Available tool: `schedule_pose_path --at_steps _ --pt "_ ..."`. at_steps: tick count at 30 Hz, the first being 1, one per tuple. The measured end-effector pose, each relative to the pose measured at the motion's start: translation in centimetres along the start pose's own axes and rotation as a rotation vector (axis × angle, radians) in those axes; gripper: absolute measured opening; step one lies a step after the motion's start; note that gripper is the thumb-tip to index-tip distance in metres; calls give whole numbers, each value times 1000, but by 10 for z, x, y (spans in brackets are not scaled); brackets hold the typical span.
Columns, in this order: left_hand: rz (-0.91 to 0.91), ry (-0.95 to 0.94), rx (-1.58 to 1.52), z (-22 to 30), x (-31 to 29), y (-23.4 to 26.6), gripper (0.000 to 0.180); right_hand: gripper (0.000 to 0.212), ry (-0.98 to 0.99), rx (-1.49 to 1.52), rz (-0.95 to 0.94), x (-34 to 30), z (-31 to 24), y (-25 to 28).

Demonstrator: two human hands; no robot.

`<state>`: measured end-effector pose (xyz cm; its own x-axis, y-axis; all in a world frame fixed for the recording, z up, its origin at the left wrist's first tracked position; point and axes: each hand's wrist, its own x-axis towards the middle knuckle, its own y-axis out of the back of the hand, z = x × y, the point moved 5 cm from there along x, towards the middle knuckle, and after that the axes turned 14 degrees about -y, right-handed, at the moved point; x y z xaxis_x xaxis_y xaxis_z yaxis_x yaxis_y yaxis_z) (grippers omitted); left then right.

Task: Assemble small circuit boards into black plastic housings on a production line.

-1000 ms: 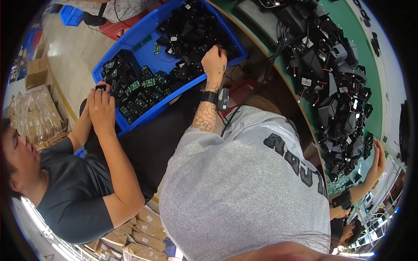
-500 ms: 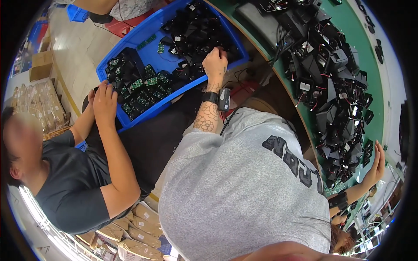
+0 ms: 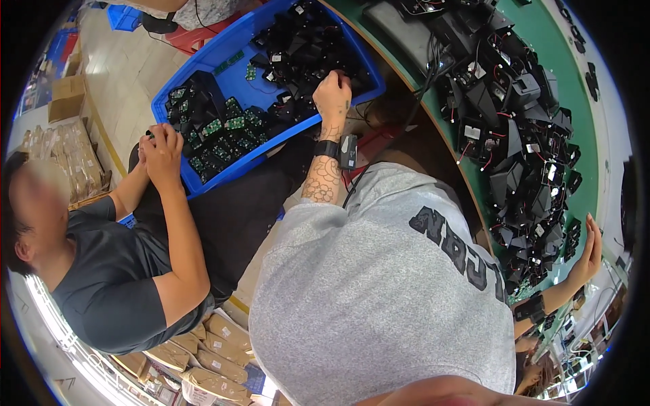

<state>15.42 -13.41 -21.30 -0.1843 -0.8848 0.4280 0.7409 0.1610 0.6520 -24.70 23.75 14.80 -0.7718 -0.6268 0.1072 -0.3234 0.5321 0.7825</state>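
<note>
My left hand (image 3: 332, 96) is closed over the near right part of a blue plastic bin (image 3: 238, 170), its fingers curled down. What they hold, if anything, is hidden. Beneath and around it lies a heap of black plastic housings (image 3: 298, 51) with thin wires. Green circuit boards (image 3: 233, 122) fill the bin's left part. Out at the far right, my right hand (image 3: 588, 254) is open with fingers stretched, holding nothing I can see. It is beside a long pile of black housings with red and white leads (image 3: 521, 169) on a green worktable (image 3: 575, 81).
A co-worker in a dark shirt (image 3: 112, 298) sits at my left, hands together by the bin's left corner. Dark cables (image 3: 433, 64) hang over the table edge. Brown packages (image 3: 64, 159), a cardboard box (image 3: 66, 98) and a red stool (image 3: 186, 38) stand around on the floor.
The co-worker's hands have come together and shifted slightly off the bin's edge. My left hand stays almost in place, and my right hand has moved only slightly.
</note>
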Motion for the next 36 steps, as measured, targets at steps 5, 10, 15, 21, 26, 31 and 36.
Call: schedule_pose_path --at_steps 5,10,15,21,26,31,36 --pt "24 -12 -27 1 2 3 11 29 12 11 -25 -3 6 1" --pt "-14 0 -6 1 1 7 11 29 17 62 -15 -3 6 7" --pt "-52 30 6 0 -2 6 16 29 29 23 12 -9 16 12" --pt "-50 8 23 2 0 4 15 28 9 19 39 -14 24 17" --pt "-61 -21 50 4 2 6 13 27 -10 -2 45 -21 27 17" --pt "-68 -11 56 3 3 5 14 27 -28 12 49 -18 29 16" --pt "-75 -25 55 5 1 4 14 28 -33 13 13 -9 29 12"
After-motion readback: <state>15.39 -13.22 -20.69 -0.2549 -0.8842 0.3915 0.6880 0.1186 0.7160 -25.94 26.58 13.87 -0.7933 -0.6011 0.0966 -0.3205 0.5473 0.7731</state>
